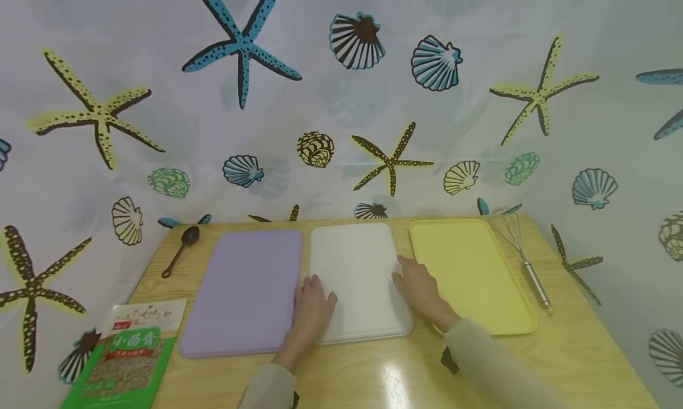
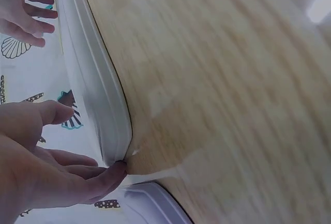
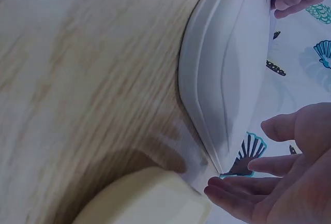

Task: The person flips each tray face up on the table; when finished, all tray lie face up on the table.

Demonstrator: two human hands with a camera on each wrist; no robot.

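Between a purple tray and a yellow tray lies a white tray on the wooden table. My left hand is at its left edge; in the left wrist view the fingertips of that hand touch the tray's rim, thumb held apart. On the opposite edge is my right hand. The right wrist view shows this hand with fingers extended beside the white tray's rim; whether they touch it I cannot tell. Neither hand is curled round the tray.
A dark spoon lies at the back left, and a green seasoning packet at the front left. A whisk rests right of the yellow tray. Behind the table hangs a curtain printed with shells and starfish.
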